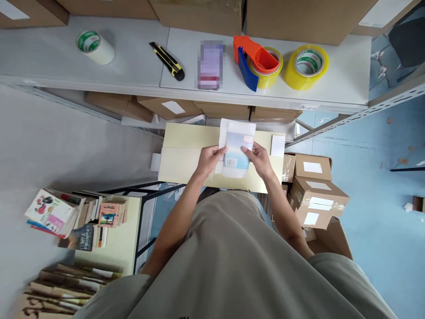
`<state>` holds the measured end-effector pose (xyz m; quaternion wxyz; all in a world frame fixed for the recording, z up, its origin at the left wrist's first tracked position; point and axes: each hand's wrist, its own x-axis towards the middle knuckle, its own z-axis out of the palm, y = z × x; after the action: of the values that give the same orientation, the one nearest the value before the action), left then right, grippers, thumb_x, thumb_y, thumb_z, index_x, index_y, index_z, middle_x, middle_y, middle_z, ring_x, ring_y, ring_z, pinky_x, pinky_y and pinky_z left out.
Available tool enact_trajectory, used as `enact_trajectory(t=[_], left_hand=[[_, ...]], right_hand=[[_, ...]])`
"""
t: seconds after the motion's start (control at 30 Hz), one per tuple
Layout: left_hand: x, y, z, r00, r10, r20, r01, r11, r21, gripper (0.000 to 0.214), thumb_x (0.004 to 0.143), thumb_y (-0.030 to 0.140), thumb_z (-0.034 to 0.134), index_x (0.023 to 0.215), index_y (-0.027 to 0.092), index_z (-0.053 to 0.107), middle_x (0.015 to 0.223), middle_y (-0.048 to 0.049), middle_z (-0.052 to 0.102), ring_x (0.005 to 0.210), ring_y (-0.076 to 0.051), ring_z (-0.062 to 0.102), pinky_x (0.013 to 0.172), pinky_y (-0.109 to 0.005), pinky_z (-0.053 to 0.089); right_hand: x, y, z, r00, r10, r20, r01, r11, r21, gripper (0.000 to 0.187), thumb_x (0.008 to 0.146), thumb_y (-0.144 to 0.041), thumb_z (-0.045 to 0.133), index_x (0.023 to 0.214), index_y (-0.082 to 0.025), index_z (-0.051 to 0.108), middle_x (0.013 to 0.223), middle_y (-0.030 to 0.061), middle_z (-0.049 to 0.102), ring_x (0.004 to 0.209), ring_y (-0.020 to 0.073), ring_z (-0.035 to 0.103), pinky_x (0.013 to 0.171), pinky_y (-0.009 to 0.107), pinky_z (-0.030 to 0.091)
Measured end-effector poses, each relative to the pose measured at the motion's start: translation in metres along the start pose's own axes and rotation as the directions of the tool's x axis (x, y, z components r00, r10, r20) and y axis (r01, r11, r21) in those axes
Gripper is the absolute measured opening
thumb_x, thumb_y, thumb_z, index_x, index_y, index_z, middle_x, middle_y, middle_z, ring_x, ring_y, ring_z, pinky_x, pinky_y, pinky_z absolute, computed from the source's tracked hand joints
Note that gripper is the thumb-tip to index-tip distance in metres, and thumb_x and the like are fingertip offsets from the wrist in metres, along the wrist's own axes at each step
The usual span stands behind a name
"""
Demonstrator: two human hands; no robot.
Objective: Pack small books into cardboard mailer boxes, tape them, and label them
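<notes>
A thin book [237,148] with a pale white-and-blue cover is held up above the cream tabletop [186,155]. Its barcode faces me, and a white layer [223,137], maybe a sleeve or pages, shows along its left side. My left hand [211,158] pinches the left edge, thumb in front. At the right edge my right hand [259,159] grips it the same way, thumb lying on the cover. The fingers behind the book are hidden. A small white card-like stack [278,145] lies on the tabletop near my right hand.
The grey shelf [133,57] ahead holds a clear tape roll [96,46], a utility knife [167,61], a blurred phone-like item [211,65], a tape dispenser [257,62] and yellow tape [307,66]. Cardboard boxes [318,195] stand right; stacked books [76,212] sit left.
</notes>
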<state>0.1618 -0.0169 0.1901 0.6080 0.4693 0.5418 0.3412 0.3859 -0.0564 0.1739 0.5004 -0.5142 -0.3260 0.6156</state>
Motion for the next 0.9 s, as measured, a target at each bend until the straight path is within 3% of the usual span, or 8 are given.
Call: enact_trajectory(t=[0.2, 0.4, 0.53, 0.63, 0.7, 0.77, 0.83, 0.9], left_hand=[[-0.004, 0.001, -0.007, 0.998, 0.052, -0.046, -0.050, 0.997, 0.062, 0.059, 0.082, 0.075, 0.091, 0.078, 0.018, 0.078, 0.079, -0.0019, 0.073, 0.079, -0.018, 0.064, 0.071, -0.028, 0.052], [-0.007, -0.002, -0.019, 0.991, 0.092, -0.097, -0.076, 0.984, 0.160, 0.056, 0.089, 0.070, 0.082, 0.068, 0.021, 0.063, 0.068, 0.0015, 0.055, 0.072, -0.016, 0.053, 0.064, -0.027, 0.043], [-0.011, 0.000, -0.025, 0.980, 0.120, -0.161, -0.080, 0.968, 0.238, 0.057, 0.094, 0.065, 0.081, 0.066, 0.022, 0.057, 0.064, 0.0024, 0.048, 0.071, -0.016, 0.051, 0.062, -0.026, 0.040], [-0.015, -0.001, -0.030, 0.966, 0.171, -0.194, -0.108, 0.948, 0.300, 0.054, 0.098, 0.060, 0.078, 0.065, 0.021, 0.060, 0.061, 0.0033, 0.049, 0.068, -0.015, 0.050, 0.062, -0.026, 0.039], [-0.017, -0.005, -0.033, 0.955, 0.229, -0.187, -0.148, 0.918, 0.367, 0.048, 0.102, 0.054, 0.075, 0.069, 0.020, 0.070, 0.061, 0.0027, 0.056, 0.065, -0.015, 0.053, 0.064, -0.027, 0.042], [-0.018, -0.010, -0.033, 0.950, 0.279, -0.143, -0.190, 0.875, 0.446, 0.036, 0.104, 0.046, 0.075, 0.082, 0.019, 0.083, 0.071, -0.0011, 0.073, 0.070, -0.018, 0.065, 0.072, -0.028, 0.051], [-0.021, -0.017, -0.030, 0.953, 0.294, -0.075, -0.216, 0.829, 0.516, 0.025, 0.106, 0.039, 0.074, 0.103, 0.022, 0.092, 0.099, -0.0078, 0.089, 0.088, -0.025, 0.080, 0.085, -0.033, 0.059], [-0.025, -0.023, -0.026, 0.962, 0.273, -0.005, -0.222, 0.793, 0.568, 0.025, 0.106, 0.033, 0.074, 0.122, 0.026, 0.092, 0.127, -0.0115, 0.090, 0.110, -0.033, 0.086, 0.097, -0.039, 0.065]], right_hand=[[-0.009, 0.012, 0.013, 0.998, 0.013, -0.061, -0.011, 1.000, 0.022, 0.072, 0.074, -0.085, 0.097, 0.108, -0.024, 0.080, 0.080, -0.0008, 0.075, 0.072, 0.0180, 0.065, 0.070, 0.033, 0.061], [-0.007, 0.023, 0.030, 0.990, -0.052, -0.132, 0.038, 0.993, -0.107, 0.071, 0.082, -0.090, 0.088, 0.105, -0.023, 0.079, 0.079, 0.0001, 0.074, 0.073, 0.0188, 0.066, 0.067, 0.032, 0.057], [-0.006, 0.028, 0.038, 0.973, -0.094, -0.209, 0.056, 0.982, -0.180, 0.076, 0.085, -0.088, 0.085, 0.122, -0.022, 0.082, 0.112, 0.0108, 0.089, 0.107, 0.0303, 0.083, 0.095, 0.043, 0.069], [-0.009, 0.032, 0.048, 0.938, -0.172, -0.301, 0.090, 0.960, -0.266, 0.080, 0.092, -0.088, 0.078, 0.136, -0.021, 0.082, 0.147, 0.0181, 0.083, 0.139, 0.0365, 0.078, 0.118, 0.052, 0.066], [-0.014, 0.033, 0.062, 0.948, -0.162, -0.275, 0.085, 0.959, -0.272, 0.081, 0.094, -0.088, 0.076, 0.139, -0.021, 0.083, 0.153, 0.0191, 0.080, 0.145, 0.0381, 0.076, 0.122, 0.053, 0.065], [-0.019, 0.035, 0.082, 0.971, -0.102, -0.217, 0.050, 0.972, -0.230, 0.082, 0.091, -0.088, 0.080, 0.138, -0.020, 0.084, 0.150, 0.0190, 0.081, 0.143, 0.0391, 0.077, 0.119, 0.053, 0.067], [-0.023, 0.036, 0.103, 0.981, -0.054, -0.187, 0.015, 0.980, -0.201, 0.082, 0.087, -0.087, 0.086, 0.134, -0.020, 0.085, 0.144, 0.0178, 0.084, 0.139, 0.0388, 0.079, 0.114, 0.050, 0.068], [-0.024, 0.037, 0.117, 0.981, -0.054, -0.187, 0.014, 0.978, -0.208, 0.076, 0.087, -0.086, 0.086, 0.128, -0.022, 0.085, 0.132, 0.0139, 0.087, 0.130, 0.0357, 0.081, 0.109, 0.045, 0.069]])
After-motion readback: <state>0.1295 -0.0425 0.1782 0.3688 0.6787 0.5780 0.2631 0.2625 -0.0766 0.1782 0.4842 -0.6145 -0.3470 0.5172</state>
